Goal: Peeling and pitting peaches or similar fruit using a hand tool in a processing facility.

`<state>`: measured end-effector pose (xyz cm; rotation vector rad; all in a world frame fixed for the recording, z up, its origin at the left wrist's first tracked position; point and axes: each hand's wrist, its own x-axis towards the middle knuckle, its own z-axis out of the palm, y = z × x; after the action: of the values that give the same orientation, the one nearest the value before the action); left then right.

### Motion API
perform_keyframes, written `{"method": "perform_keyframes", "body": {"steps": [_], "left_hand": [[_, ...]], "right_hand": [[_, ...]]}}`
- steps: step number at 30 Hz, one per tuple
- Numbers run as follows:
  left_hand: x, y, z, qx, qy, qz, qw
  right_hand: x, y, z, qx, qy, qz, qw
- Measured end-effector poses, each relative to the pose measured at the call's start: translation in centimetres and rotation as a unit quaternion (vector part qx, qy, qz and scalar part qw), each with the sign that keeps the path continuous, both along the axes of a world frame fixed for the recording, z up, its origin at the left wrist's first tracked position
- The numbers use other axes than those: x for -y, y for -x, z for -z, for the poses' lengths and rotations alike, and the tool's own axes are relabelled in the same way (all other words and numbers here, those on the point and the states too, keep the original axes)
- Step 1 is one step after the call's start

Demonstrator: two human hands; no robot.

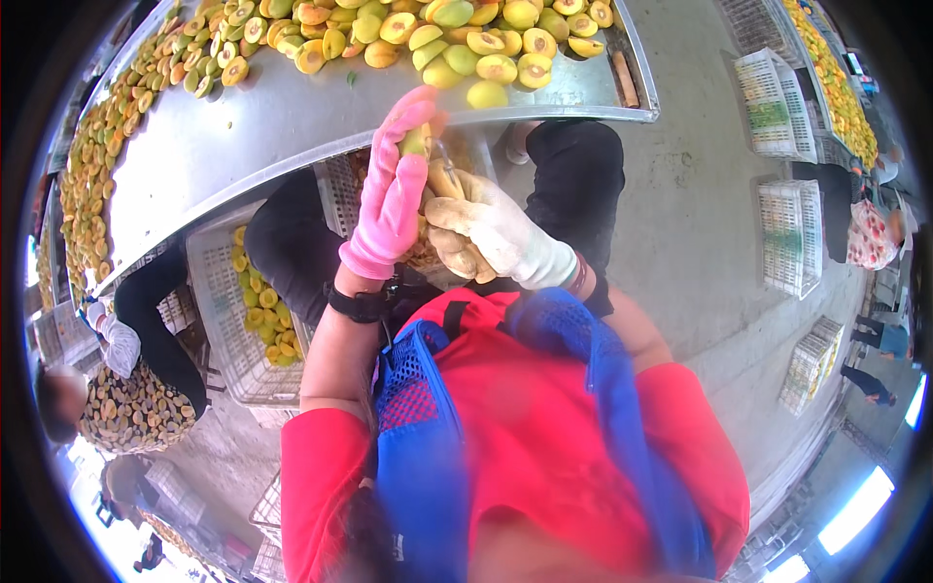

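Note:
My left hand (386,197), in a pink glove, is raised just off the front edge of the metal table (291,109). It holds a yellow-green piece of stone fruit (414,143) against the fingers. My right hand (503,229) wears a white glove with a tan palm and grips a small tool by its wooden handle (446,182). The tool's thin metal end is at the fruit, partly blurred. Halved stone fruits (437,44), some showing brown centres, are heaped along the table beyond my hands. A container under my hands is mostly hidden.
A white plastic crate (219,342) with fruit stands left of my legs. A wooden stick (625,80) lies at the table's right end. Stacked crates (776,106) and another crate (791,237) stand across the floor at right. A co-worker (135,393) sits at left; others are at right.

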<state>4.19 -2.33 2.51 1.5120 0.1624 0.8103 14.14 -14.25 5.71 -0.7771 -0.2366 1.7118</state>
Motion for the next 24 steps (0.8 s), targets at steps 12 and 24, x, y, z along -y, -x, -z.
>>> {"method": "perform_keyframes", "body": {"steps": [12, 24], "left_hand": [[0.9, -1.1, -1.6, -0.082, 0.189, -0.087, 0.975], [1.3, -1.2, 0.1, -0.098, 0.224, -0.073, 0.967]], "right_hand": [[-0.1, -0.8, 0.1, 0.110, 0.011, -0.040, 0.993], [0.0, 0.4, 4.1, 0.590, -0.144, 0.078, 0.790]]}}
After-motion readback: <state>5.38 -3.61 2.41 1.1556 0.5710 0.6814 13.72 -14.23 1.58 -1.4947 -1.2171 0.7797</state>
